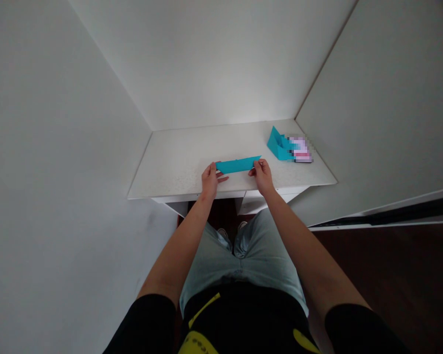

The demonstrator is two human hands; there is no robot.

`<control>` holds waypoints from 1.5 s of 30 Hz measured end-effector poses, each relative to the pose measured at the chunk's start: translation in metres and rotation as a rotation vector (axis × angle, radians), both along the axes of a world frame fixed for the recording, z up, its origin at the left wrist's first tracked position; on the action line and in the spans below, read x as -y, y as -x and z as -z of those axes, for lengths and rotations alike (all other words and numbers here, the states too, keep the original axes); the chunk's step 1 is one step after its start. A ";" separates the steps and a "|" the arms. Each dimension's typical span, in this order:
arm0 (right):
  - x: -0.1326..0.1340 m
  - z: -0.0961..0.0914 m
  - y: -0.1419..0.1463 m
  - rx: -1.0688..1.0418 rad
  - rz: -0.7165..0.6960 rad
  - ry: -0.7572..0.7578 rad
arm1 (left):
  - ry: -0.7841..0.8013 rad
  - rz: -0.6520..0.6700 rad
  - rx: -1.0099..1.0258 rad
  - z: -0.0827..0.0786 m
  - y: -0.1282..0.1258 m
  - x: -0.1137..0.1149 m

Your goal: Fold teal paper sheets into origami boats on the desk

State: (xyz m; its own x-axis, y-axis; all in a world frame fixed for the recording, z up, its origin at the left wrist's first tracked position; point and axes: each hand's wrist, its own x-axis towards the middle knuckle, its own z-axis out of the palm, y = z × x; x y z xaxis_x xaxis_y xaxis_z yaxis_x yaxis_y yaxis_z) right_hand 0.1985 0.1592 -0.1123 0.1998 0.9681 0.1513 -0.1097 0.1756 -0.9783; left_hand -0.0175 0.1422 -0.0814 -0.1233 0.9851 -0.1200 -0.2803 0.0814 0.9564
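A long strip of folded blue paper (237, 165) is stretched between my two hands, a little above the white desk. My left hand (209, 179) pinches its left end, with the lower fingers reaching out beneath it. At the right end, my right hand (262, 174) grips the paper between thumb and fingers. Further back on the right, a folded blue paper boat (277, 145) stands on the desk, apart from both hands.
The white desk (177, 160) has a drawer (258, 201) under its front edge. Beside the paper boat lies a pixelated pink and white item (301, 150), its kind unclear. White walls close in the left, back and right sides.
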 end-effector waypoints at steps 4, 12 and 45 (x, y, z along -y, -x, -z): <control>0.002 -0.002 0.004 -0.024 0.007 0.018 | 0.006 -0.082 0.062 0.002 -0.003 -0.001; 0.008 -0.009 0.007 0.004 -0.040 0.012 | 0.007 0.169 -0.045 0.000 0.002 0.004; 0.008 -0.001 0.008 0.623 -0.066 -0.062 | -0.625 0.284 -1.544 0.004 0.002 0.053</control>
State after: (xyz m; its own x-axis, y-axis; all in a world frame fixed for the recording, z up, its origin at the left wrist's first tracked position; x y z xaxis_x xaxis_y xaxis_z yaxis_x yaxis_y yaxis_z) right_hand 0.1904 0.1516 -0.1114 -0.0036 0.9611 0.2761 0.4649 0.2460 -0.8505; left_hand -0.0191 0.0895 -0.0856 0.4323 0.8416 0.3237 0.8359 -0.5086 0.2062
